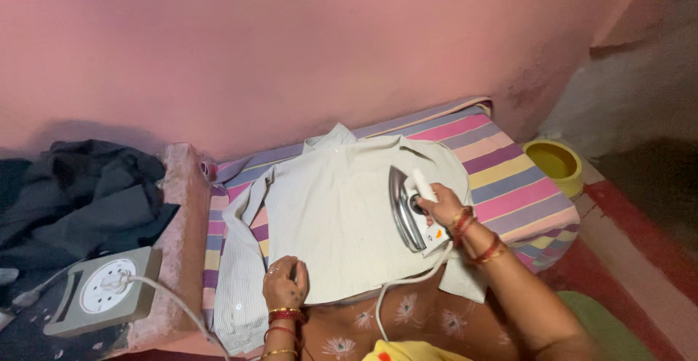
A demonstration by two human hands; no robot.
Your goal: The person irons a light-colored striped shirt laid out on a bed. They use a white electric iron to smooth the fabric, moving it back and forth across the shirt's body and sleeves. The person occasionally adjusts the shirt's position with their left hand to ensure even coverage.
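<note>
Right, from the head camera I saw my right hand [438, 202] with fingers wrapped around the handle of the iron [408, 208], resting on the pale striped shirt [331, 215]. My left hand [285, 282] pinched the shirt's near edge, fingers curled shut. Shirt lay on the striped cloth [509, 179]. The cord [396, 288] ran off-frame; dark clothes [80, 190] were hard to make out.

Just one view here, a head-worn cam looking steeply down and forward from close range. It faces a pink wall [313, 48], with the striped ironing pad [509, 179] filling the middle and both forearms entering from the bottom edge.
</note>
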